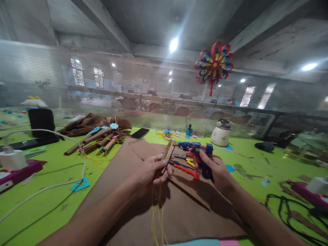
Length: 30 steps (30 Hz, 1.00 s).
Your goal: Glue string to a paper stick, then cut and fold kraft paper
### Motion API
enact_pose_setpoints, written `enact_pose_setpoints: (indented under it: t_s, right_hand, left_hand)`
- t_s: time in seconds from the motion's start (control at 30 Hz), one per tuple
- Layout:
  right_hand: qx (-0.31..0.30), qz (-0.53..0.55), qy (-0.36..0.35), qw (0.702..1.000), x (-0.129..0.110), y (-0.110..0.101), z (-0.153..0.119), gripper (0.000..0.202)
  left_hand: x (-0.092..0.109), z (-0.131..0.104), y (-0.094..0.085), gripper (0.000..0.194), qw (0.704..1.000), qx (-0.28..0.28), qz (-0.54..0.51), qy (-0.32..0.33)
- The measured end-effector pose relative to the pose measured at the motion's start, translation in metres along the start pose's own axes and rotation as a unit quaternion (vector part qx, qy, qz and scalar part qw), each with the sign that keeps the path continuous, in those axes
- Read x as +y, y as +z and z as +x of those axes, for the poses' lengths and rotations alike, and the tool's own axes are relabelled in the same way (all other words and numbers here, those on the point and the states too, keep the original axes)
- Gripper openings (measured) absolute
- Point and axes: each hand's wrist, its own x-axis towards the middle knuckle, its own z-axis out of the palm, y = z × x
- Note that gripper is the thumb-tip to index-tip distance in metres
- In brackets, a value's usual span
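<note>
Over a sheet of brown cardboard [123,181], my left hand [151,172] pinches a narrow folded brown cardboard strip [167,150], tilted upward. Yellow strings [157,215] hang below that hand. My right hand [217,169] is wrapped round the grip of a dark blue hot glue gun [196,147]. Its nozzle points left, close to the top of the strip; whether they touch I cannot tell. Between and behind the hands lie red-handled pliers [184,170] and a tool with yellow grips [191,162]. A thin dark strip [189,194] slants across the cardboard.
Rolled brown paper tubes [93,141] with yellow string lie back left, near a phone [139,133]. A white jug [221,132] stands back right. White cable [83,160] crosses the left side; black cable [284,215] coils at right. Purple power strips [34,166] sit at both sides.
</note>
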Motion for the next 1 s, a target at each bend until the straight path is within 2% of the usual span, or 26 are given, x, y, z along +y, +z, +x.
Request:
enact_pose_setpoints:
  t_s: [0.27,0.47,0.67,1.0]
  right_hand:
    - [-0.023,0.011,0.030,0.999,-0.0026,0.0018,-0.0011,0.048]
    - [-0.028,0.026,0.041,0.998,-0.0073,0.0034,-0.0029,0.050]
    - [-0.044,0.034,0.040,0.998,-0.0065,0.0034,-0.0045,0.046]
    - [0.004,0.016,0.007,1.000,0.0000,-0.0049,0.0029,0.046]
  left_hand:
    - [-0.0016,0.0012,-0.0049,0.017,1.000,0.015,0.019,0.012]
    - [-0.0005,0.0014,-0.0063,0.016,0.999,-0.013,0.023,0.019]
    - [0.0000,0.0011,-0.0056,0.014,1.000,-0.001,0.014,0.022]
    - [-0.0003,-0.0002,-0.0015,0.018,1.000,-0.005,0.014,0.012]
